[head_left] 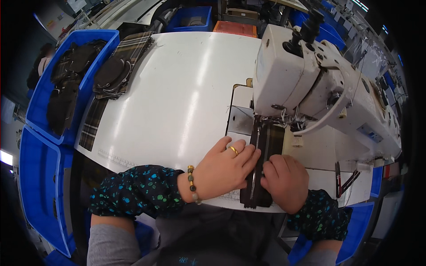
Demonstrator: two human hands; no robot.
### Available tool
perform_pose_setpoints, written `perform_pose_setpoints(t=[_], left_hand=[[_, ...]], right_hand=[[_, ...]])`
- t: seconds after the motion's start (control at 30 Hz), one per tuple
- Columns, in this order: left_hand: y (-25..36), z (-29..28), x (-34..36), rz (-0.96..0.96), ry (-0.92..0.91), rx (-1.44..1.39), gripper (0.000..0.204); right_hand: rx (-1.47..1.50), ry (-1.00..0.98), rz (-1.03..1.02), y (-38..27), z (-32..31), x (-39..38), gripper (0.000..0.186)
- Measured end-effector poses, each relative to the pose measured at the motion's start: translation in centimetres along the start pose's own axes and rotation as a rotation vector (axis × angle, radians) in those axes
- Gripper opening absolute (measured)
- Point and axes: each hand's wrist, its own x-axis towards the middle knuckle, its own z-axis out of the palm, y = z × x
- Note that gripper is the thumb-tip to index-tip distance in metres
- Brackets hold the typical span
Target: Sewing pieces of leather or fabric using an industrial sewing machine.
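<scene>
A dark brown fabric piece with a zipper (254,188) lies lengthwise under the sewing machine (306,80), its far end at the needle area and its near end at the table's front edge. My left hand (222,170), wearing a gold ring and a bead bracelet, rests on the left side of this piece, fingers stretched out and fingertips touching the zipper tape. On the right side, my right hand (286,181) has its fingers curled down and pressed together on the fabric's edge. The needle and presser foot are mostly hidden behind the machine head.
Plaid fabric pieces (126,66) with dark rounded parts are stacked at the table's far left. Beside them, a blue bin (95,73) holds more dark pieces; another blue bin (40,177) stands nearer. Red-and-black thread snips (338,179) lie on the right, beyond my right sleeve.
</scene>
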Motion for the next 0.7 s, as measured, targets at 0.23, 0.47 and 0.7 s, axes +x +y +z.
perform_pose_setpoints(t=[0.23,0.47,0.7], left_hand=[[3.3,-0.1,-4.4,0.15,0.196,-0.174,0.04],[4.4,0.1,-5.0,0.001,0.378,-0.324,0.033],[5.7,-0.6,-5.9,-0.16,0.358,-0.35,0.031]], right_hand=[[0.235,0.117,-0.023,-3.8,0.1,-4.8,0.028],[0.205,0.135,-0.045,-4.9,1.0,-6.7,0.031],[0.052,0.277,-0.15,-5.0,3.4,-7.5,0.023]])
